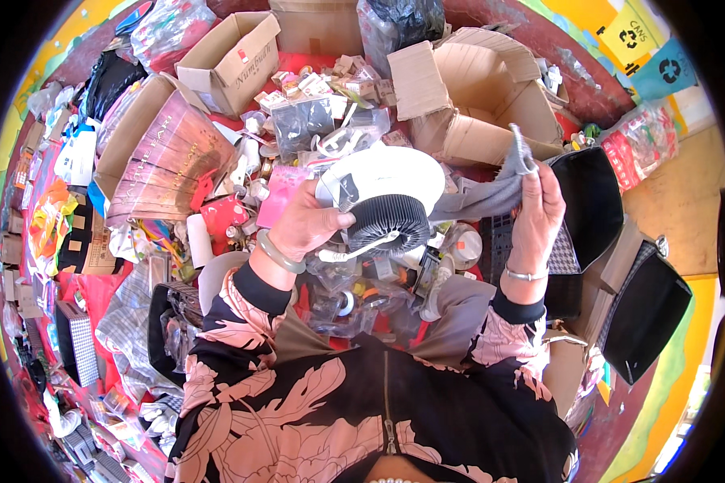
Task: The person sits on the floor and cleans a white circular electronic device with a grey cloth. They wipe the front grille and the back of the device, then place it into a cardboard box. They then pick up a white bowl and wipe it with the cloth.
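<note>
My left hand (302, 229) grips a white round lamp-like fixture (399, 177) by its left side, thumb in front. Black ribbed fins, like a heat sink, ring its near end, and a short white cable hangs below them. On the right, my right hand (537, 217) is closed on a grey cloth (487, 197). One end of the cloth sticks up above the fingers; the other reaches the right side of the fixture. Both hands are raised over a heap of mixed small items. Beneath the fixture lie clear plastic bags (338, 306) between my knees.
An open cardboard box (483, 88) stands at the far right, another box (229, 68) at the far left. A printed carton (169, 161) leans at left. Black bins (588, 201) sit beside my right arm. Small boxes and a pink packet (282, 189) crowd the middle.
</note>
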Demonstrator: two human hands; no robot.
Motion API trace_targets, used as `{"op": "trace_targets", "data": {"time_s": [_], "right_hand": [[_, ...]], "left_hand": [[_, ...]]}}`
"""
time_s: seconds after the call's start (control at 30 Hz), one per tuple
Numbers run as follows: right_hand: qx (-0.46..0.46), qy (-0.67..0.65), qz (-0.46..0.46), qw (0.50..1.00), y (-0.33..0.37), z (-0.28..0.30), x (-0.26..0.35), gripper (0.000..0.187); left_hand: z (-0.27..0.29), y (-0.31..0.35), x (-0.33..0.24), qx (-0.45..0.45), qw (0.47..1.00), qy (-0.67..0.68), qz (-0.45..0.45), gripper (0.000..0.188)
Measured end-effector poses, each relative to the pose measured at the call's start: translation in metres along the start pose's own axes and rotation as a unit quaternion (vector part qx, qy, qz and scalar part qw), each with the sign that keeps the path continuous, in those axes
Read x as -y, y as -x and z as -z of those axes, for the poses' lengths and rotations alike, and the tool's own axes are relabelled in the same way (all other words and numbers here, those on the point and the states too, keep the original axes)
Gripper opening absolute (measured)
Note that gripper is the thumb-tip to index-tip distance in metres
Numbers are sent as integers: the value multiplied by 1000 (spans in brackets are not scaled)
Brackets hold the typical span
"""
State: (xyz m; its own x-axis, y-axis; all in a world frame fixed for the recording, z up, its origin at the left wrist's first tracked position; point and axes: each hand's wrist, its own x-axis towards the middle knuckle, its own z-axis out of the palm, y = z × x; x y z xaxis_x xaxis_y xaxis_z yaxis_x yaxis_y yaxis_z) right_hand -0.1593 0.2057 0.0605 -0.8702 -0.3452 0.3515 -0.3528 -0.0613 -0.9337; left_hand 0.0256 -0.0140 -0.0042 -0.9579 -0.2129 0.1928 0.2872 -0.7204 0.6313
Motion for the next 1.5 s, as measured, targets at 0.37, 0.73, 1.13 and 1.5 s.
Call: {"op": "trace_targets", "data": {"time_s": [0.37,0.73,1.13,1.5], "right_hand": [[186,43,89,978,28,-50,-2,24],[201,226,363,881,59,-87,22,35],[200,-93,5,975,27,-36,-6,15],[-11,-201,-148,968,-1,-10,-11,18]], "left_hand": [[-11,0,-2,23,946,-321,-45,29],[-4,-2,26,-14,965,-262,-32,33],[12,-11,-6,-69,989,27,-130,49],[69,-3,19,-161,966,-139,-146,55]]}}
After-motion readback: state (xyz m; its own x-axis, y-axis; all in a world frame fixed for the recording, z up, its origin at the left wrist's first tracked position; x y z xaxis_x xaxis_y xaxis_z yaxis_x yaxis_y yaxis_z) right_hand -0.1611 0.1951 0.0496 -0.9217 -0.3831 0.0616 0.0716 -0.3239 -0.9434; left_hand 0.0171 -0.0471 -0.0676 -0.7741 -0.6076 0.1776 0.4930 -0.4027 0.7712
